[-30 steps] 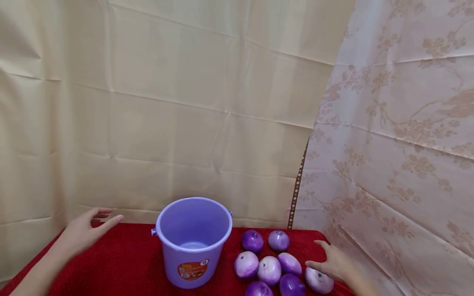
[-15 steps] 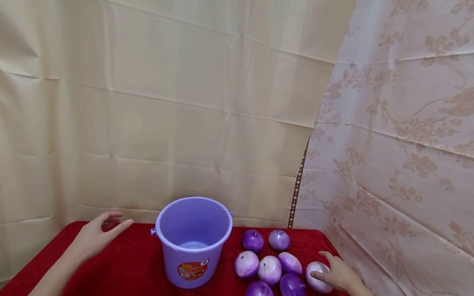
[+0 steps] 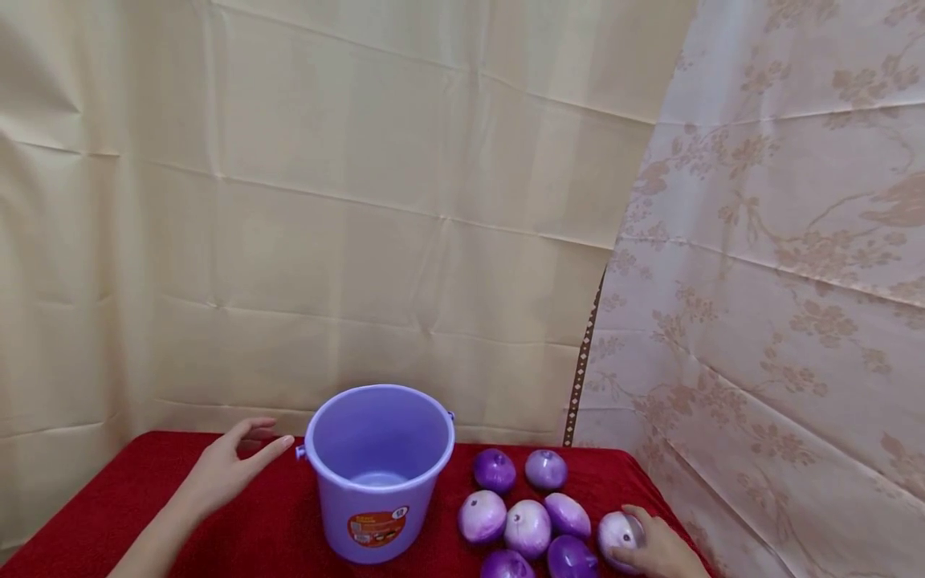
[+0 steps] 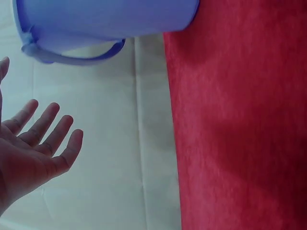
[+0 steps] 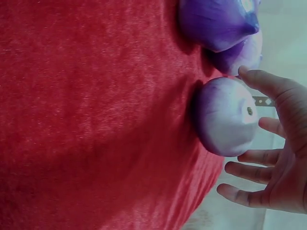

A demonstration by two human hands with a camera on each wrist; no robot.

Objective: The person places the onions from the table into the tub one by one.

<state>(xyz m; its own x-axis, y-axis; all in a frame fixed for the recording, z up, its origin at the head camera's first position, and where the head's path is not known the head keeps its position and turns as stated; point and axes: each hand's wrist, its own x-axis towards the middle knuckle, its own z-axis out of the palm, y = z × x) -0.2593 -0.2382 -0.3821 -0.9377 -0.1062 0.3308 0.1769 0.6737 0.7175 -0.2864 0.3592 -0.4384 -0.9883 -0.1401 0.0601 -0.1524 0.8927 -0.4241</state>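
In the head view my right hand [image 3: 661,548] is at the rightmost onion [image 3: 619,539], pale purple and lying on the red cloth. Thumb and fingers spread to either side of this onion; in the right wrist view the palm [image 5: 290,175] faces its top, with the fingers only slightly bent. My left hand [image 3: 220,474] hovers left of a purple bucket [image 3: 376,514], holding nothing. Its thumb points toward the bucket's side lug, and the left wrist view shows the fingers [image 4: 57,136] loosely spread below the bucket's handle [image 4: 81,61].
Several more onions, dark and pale purple, cluster between the bucket and my right hand, such as the dark onion [image 3: 571,556]. A red cloth [image 3: 275,538] covers the table. Behind hangs a cream curtain [image 3: 325,241], with a floral curtain [image 3: 780,337] along the right.
My left hand has moved right, nearer the bucket. My right hand has come down from above the rightmost onion to its right side, with thumb and fingers around it. The bucket stays put.
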